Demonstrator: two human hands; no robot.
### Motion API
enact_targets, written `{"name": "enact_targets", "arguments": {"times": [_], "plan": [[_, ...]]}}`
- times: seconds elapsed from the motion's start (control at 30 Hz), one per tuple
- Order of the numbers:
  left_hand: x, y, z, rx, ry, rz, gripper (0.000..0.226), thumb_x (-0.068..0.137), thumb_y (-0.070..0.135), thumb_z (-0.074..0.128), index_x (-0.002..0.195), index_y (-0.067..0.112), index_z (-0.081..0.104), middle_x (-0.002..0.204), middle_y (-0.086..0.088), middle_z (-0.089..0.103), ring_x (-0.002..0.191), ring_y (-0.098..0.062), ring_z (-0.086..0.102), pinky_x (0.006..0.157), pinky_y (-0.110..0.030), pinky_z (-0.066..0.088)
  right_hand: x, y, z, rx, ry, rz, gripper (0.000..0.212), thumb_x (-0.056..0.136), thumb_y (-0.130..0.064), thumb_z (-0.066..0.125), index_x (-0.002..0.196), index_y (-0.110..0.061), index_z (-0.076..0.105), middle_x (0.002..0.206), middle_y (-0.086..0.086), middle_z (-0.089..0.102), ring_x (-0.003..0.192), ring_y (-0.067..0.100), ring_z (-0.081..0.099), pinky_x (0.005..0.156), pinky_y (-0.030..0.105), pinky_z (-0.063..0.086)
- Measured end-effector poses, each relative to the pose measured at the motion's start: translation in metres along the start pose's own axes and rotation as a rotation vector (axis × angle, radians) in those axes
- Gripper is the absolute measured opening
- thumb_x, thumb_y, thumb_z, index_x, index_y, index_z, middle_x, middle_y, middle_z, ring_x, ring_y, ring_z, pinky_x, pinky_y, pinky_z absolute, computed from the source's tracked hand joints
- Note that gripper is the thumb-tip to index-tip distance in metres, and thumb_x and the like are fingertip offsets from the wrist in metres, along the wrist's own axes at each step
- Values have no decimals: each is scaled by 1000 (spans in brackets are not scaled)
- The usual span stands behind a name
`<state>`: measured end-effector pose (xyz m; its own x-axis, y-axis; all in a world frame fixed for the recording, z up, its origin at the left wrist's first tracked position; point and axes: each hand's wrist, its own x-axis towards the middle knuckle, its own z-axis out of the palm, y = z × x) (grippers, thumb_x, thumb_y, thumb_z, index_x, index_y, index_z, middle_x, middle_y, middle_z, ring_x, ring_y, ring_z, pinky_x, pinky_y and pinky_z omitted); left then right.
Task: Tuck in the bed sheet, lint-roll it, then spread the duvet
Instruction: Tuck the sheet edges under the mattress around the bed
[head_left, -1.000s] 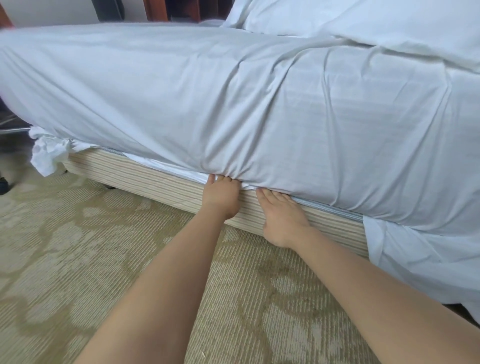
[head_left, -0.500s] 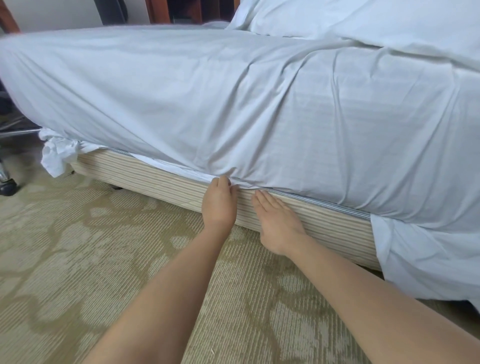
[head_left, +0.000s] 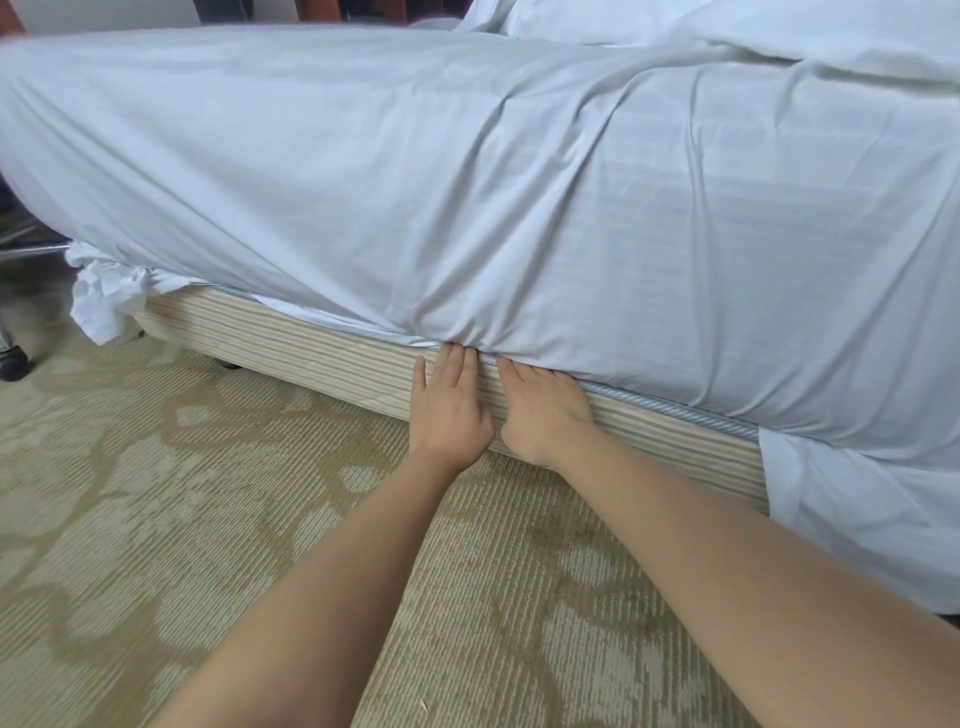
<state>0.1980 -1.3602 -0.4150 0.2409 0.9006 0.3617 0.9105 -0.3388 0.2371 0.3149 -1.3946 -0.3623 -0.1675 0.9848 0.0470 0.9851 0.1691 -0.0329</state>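
Patterned carpet (head_left: 156, 519) filled the lower half of the frame, and above it the bed was seen side-on, its striped base (head_left: 332, 364) running from the middle left down toward the lower right. The bed sheet (head_left: 467, 208) was draped over the mattress, with its lower edge gathered into the seam between mattress and base.

Both hands were held at that seam near the centre of the frame. The left hand (head_left: 449, 410) was laid flat against the base, fingers straight and pressed together, their tips pushed up into the fold of sheet. The right hand (head_left: 543, 410) was set just beside it, fingers likewise extended into the seam; whether any cloth was pinched could not be told, since the tips were hidden.

The seam's long axis ran diagonally, and untucked cloth lay along it both ways from the grip: a loose flap (head_left: 841, 509) was left hanging to the lower right, nearer the right hand, and a crumpled corner (head_left: 101, 291) was left dangling at the middle left, farther off on the left hand's side. The next tucking was judged likeliest to be carried along this line.

A bunched duvet (head_left: 779, 36) was seen at the upper right.
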Motion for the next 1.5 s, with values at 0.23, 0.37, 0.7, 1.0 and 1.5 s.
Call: {"name": "enact_targets", "arguments": {"times": [0.23,0.37,0.7,1.0,1.5], "plan": [[33,-3,-23,136,-213,1,45,77,18,50,122,13,51,132,-4,51,133,-21,36,118,-47,4,2,-1,10,-30,26,-12,77,92,-24,47,153,-10,2,160,1,9,146,16,12,117,30,7],[31,4,-28,220,-259,-11,49,80,18,49,129,12,46,136,-7,48,135,-23,33,118,-49,6,-13,1,19,-30,53,-9,81,93,-24,47,152,-9,-6,161,3,-6,148,18,-2,118,31,-6],[-1,36,-27,292,-150,156,55,84,7,41,138,5,36,136,-10,46,132,-27,34,116,-33,19,-50,28,21,-95,61,44,78,93,-20,42,153,-18,-8,161,-1,-6,148,14,-4,117,35,-10],[-13,79,-38,375,-208,390,65,89,8,41,150,2,17,152,-12,30,140,-26,25,116,-31,15,-104,85,8,-110,87,166,68,95,-16,37,153,-14,1,161,-1,2,148,14,4,118,34,-3],[-29,181,-24,320,-263,634,69,90,9,42,152,4,12,159,-10,15,146,-23,15,117,-29,12,-164,153,-1,-202,55,388,79,90,-30,53,153,-14,6,159,-2,14,145,12,14,118,39,8]]}}
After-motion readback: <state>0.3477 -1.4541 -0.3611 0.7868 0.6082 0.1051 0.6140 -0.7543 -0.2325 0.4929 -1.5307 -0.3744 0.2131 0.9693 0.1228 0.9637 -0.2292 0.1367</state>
